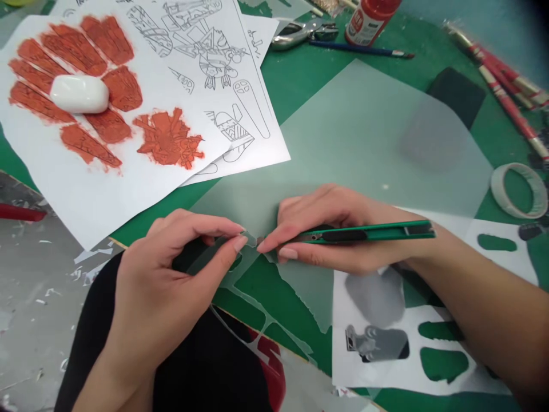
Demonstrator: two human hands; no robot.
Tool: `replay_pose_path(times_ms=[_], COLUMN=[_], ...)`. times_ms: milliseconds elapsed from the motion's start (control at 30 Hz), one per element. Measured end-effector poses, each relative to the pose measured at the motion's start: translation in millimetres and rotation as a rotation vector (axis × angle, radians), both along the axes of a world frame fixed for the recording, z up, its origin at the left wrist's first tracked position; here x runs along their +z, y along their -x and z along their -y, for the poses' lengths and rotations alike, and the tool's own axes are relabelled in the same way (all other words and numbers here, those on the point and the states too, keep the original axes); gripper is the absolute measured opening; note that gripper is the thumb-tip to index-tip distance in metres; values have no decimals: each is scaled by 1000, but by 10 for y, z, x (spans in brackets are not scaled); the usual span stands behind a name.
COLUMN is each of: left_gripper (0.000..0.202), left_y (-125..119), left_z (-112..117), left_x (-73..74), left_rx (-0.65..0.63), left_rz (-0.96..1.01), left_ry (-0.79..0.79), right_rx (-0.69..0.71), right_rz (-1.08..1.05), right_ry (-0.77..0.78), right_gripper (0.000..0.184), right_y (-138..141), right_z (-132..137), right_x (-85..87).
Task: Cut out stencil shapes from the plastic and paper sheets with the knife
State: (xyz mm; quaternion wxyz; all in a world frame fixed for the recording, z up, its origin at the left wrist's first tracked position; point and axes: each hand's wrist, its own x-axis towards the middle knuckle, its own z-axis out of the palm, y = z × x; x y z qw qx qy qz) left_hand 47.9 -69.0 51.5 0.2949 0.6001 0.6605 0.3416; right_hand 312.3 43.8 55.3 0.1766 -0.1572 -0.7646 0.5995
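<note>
My left hand (167,280) pinches the near edge of a translucent plastic sheet (369,131) between thumb and forefinger. Close beside it, my right hand (334,214) holds a green utility knife (377,233) like a pen. The knife's tip end is hidden by the fingers near the sheet's edge. Below the hands, thin cut strips (263,317) of the same plastic hang over the table edge. A white paper with cut-out holes (412,380) lies under my right forearm, with a grey printed figure (380,343) on it.
Papers with line drawings (253,151) and orange-red painted shapes (167,140) lie at the upper left, a white rounded object (80,94) on top. A tape roll (497,194), a red bottle (371,20), a paintbrush (362,49) and a metal punch-like tool (295,35) surround the sheet.
</note>
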Motion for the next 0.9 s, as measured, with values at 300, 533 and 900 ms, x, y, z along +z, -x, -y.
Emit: replay_pose_path(times_ms=[300,533,900], left_gripper=[4,5,6], left_y=[-24,-20,-20], left_z=[-4,-4,11], left_x=[-16,-38,-38], left_rx=[44,58,73], left_rz=[35,47,67], left_ry=[25,12,10], right_rx=[-67,-66,-114], right_rz=[37,33,-35], right_ry=[81,58,46], right_gripper=[16,17,13], right_y=[48,50,83], right_z=[42,40,68], right_x=[-6,-6,-77])
